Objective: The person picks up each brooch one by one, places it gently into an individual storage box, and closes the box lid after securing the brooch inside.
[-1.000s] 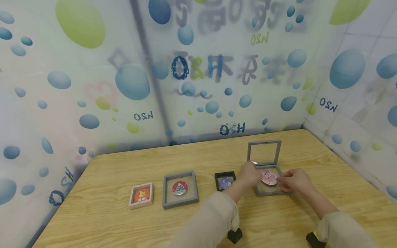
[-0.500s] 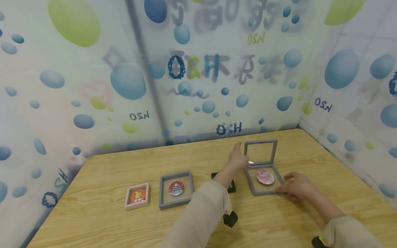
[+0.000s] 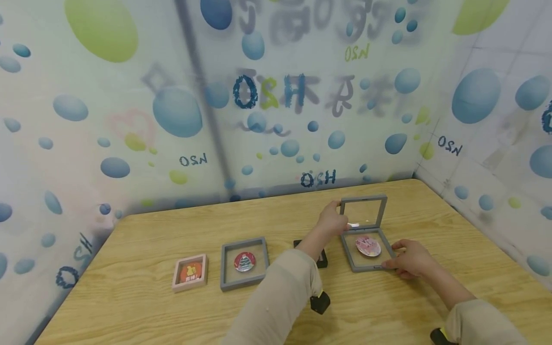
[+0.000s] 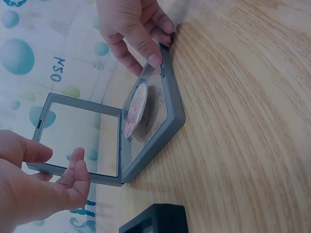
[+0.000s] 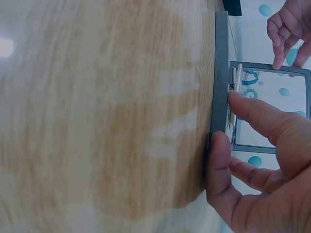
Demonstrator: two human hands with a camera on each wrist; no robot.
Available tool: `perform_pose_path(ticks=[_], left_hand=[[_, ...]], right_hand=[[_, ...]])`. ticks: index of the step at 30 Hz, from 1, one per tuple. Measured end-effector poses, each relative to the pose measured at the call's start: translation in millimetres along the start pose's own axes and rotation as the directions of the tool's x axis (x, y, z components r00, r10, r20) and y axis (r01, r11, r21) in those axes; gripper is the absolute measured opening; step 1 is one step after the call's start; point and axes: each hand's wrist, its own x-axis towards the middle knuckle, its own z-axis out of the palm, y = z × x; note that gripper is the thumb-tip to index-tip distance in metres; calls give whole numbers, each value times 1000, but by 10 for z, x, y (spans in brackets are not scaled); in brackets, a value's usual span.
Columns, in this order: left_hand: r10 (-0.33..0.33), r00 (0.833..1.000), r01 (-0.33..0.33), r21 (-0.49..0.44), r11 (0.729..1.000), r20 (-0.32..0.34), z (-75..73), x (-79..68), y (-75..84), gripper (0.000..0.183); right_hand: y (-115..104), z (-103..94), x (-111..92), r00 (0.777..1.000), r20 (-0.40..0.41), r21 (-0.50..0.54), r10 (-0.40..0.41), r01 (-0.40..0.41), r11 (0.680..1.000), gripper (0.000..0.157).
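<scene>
A grey hinged display frame (image 3: 360, 270) lies open on the table, its windowed lid (image 3: 364, 197) standing upright at the back. On the clear film of the base rests a pink round badge (image 3: 368, 246). My left hand (image 3: 331, 221) holds the left side of the lid, thumb and fingers at its edge (image 4: 43, 171). At the front right corner of the base, my right hand (image 3: 411, 260) pinches the rim between thumb and fingers; the right wrist view shows this grip close up on the grey side (image 5: 221, 73).
A small black frame (image 3: 323, 259) stands left of the grey one, mostly hidden by my left forearm. Farther left are a grey frame (image 3: 223, 268) with a red tree badge (image 3: 245, 262) and a pale pink frame (image 3: 177, 278) with an orange badge (image 3: 191, 272). A patterned wall (image 3: 276, 158) rises behind the table.
Both hands have come away from the pink badge, which now lies in the base. The left hand moved back to the lid and closed on its edge; the right moved to the front corner.
</scene>
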Motion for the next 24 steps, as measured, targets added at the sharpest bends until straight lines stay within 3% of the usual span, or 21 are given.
perform_pose_path(ticks=[8,24], left_hand=[[5,1000,-6,-42,999,-16,-4,-17,2,40],[-24,999,35,-236,971,46,-58,-45,-44,37]], right_hand=[[-12,-5,-1,1000,12,7,3,-3,1000,73],[-20,-9,-24,1000,20,8,-6,6,1000,74]])
